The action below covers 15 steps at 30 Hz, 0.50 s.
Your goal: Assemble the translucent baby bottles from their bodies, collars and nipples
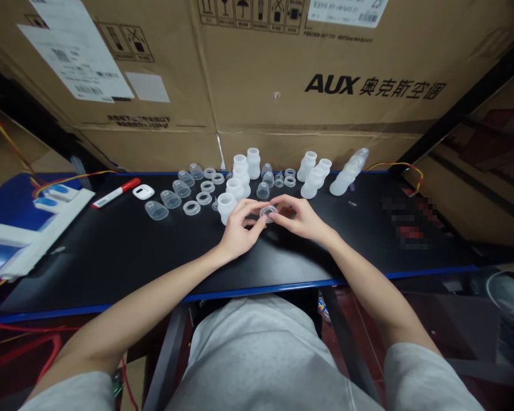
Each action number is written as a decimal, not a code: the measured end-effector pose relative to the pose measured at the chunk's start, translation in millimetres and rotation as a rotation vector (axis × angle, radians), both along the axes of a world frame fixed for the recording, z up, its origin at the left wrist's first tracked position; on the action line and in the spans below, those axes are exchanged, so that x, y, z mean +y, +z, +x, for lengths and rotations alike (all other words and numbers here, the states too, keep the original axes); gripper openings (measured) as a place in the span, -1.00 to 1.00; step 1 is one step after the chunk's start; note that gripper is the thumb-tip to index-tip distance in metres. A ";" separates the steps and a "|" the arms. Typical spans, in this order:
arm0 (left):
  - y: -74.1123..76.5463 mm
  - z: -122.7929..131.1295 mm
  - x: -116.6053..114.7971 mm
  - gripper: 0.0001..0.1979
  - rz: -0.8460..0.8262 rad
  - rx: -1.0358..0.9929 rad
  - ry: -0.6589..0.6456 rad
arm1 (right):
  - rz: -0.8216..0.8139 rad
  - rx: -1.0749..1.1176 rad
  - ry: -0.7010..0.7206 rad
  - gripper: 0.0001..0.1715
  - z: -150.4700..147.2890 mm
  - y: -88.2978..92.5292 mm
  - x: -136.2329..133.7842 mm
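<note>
My left hand and my right hand meet above the black tabletop, both pinching one translucent bottle collar ring. Whether a nipple sits inside the ring is too small to tell. Just behind my left hand stands a white, wavy-sided bottle, upright and open at the top, first in a row of several. To the left lie clear collar rings and clear dome caps in slanted rows. Behind my hands are more domes and rings.
At back right stand white bottles and a group of capped ones. A red and white marker and a white case lie at left, near a white and blue fixture with wires. A large cardboard box walls the back.
</note>
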<state>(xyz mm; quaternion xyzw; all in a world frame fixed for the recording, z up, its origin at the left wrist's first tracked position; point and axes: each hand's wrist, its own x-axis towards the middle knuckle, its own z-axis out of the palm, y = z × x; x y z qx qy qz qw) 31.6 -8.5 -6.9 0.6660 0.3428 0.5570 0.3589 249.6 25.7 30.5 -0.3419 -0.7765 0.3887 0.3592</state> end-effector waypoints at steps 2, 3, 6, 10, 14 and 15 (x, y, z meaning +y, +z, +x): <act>0.4 0.3 0.0 -0.73 -0.009 -0.004 0.016 | 0.036 -0.006 -0.024 -0.53 -2.5 -1.5 -1.4; 0.7 0.4 0.0 -0.74 -0.008 0.000 0.027 | 0.049 -0.007 -0.035 -0.54 -3.7 -2.2 -2.1; 1.4 0.5 -0.2 -0.75 0.011 0.025 0.064 | 0.085 -0.017 -0.076 -0.56 -7.2 -4.3 -4.3; 1.8 0.8 -1.1 -0.76 0.062 0.065 0.096 | 0.159 -0.036 -0.129 -0.69 -11.5 -6.9 -6.7; 2.4 2.0 -3.1 -0.79 0.143 0.126 0.133 | 0.217 -0.072 -0.211 -0.83 -16.1 -9.4 -9.1; 2.6 2.3 -3.6 -0.79 0.176 0.145 0.143 | 0.221 -0.084 -0.233 -0.85 -17.3 -10.1 -9.7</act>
